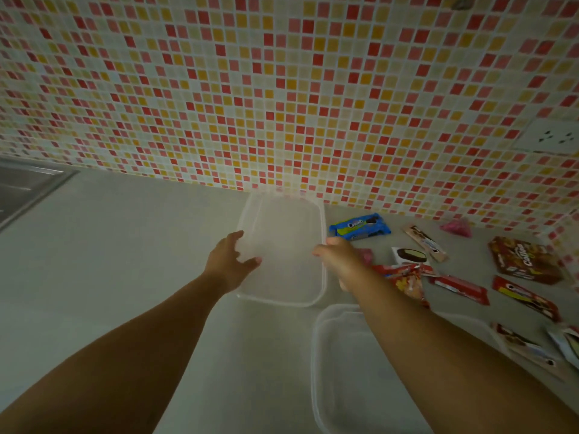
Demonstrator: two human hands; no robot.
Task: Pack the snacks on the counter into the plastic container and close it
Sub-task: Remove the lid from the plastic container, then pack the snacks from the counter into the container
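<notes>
A clear plastic lid (pixel 282 220) lies flat-side up on the grey counter (pixel 125 245), close to the tiled wall. My left hand (pixel 230 261) holds its left edge, thumb on top and fingers spread along the rim. My right hand (pixel 340 261) grips its right edge. The clear plastic container (pixel 341 371) stands open nearer to me, partly under my right forearm, with nothing visible inside. Snacks lie to the right: a blue cookie pack (pixel 360 227), an ice-cream-bar packet (pixel 410 255), red wrappers (pixel 460 289), a brown bag (pixel 523 261).
A steel sink (pixel 25 186) is set into the counter at far left. The mosaic wall (pixel 282 89) runs along the back, with a socket (pixel 551 136) at right. A pink packet (pixel 457 228) and more wrappers (pixel 529 346) lie near the right corner.
</notes>
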